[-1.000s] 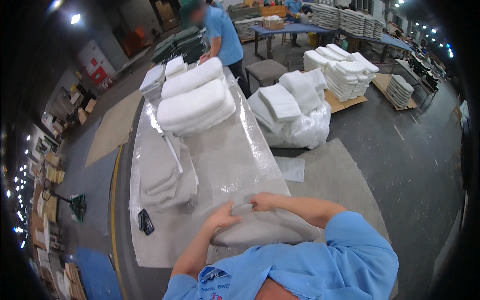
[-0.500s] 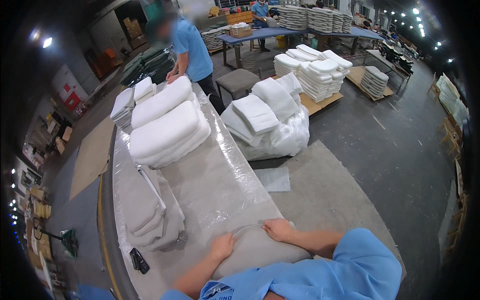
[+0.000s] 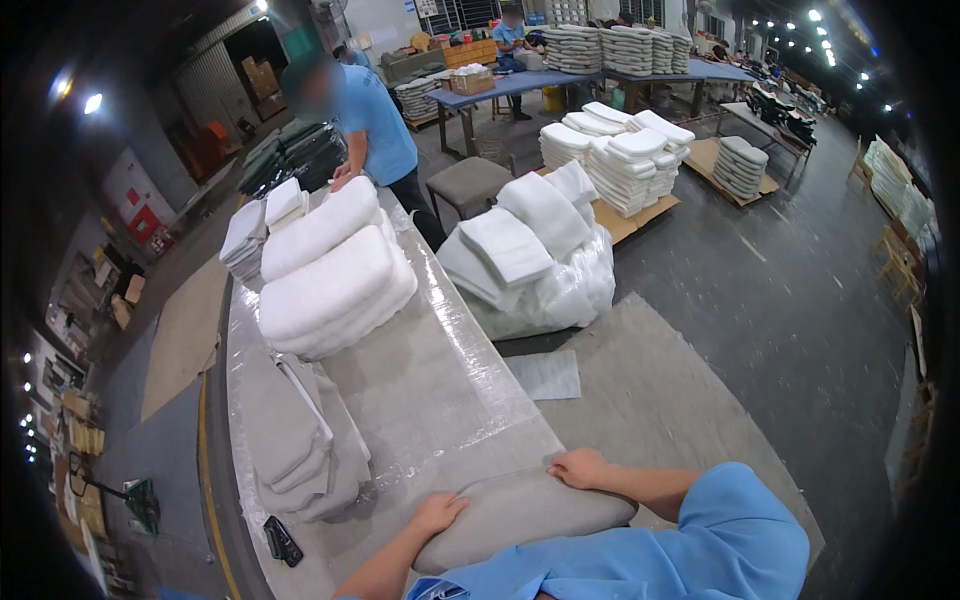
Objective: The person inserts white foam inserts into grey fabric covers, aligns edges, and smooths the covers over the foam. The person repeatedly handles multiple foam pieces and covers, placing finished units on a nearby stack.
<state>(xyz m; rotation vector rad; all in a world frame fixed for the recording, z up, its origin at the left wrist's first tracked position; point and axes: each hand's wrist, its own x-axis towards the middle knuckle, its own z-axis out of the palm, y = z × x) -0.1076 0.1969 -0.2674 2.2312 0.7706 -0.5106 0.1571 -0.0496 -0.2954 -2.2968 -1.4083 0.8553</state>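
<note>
A grey cushion (image 3: 525,515) lies at the near end of the table, against my body. My left hand (image 3: 440,511) grips its far edge at the left corner, fingers curled over the rim. At the right corner my right hand (image 3: 580,467) pinches the same edge. The cushion's near side is hidden by my blue shirt. Left of it rests a stack of grey fabric covers (image 3: 300,435), and a black object (image 3: 283,541), perhaps a phone or tool, sits beside them. Beyond the covers are thick white pads (image 3: 330,290) in a pile.
Plastic film covers the long table (image 3: 440,400). A co-worker (image 3: 375,120) in blue stands at its far end. To the right, a plastic bag of white padding (image 3: 550,280) stands on the floor near a grey stool (image 3: 470,185). White cushion stacks (image 3: 620,160) sit on cardboard farther back.
My view has tilted up slightly. Both hands still hold the cushion's far edge; they have spread a little apart along it, and the cushion's top looks smoother and more rounded.
</note>
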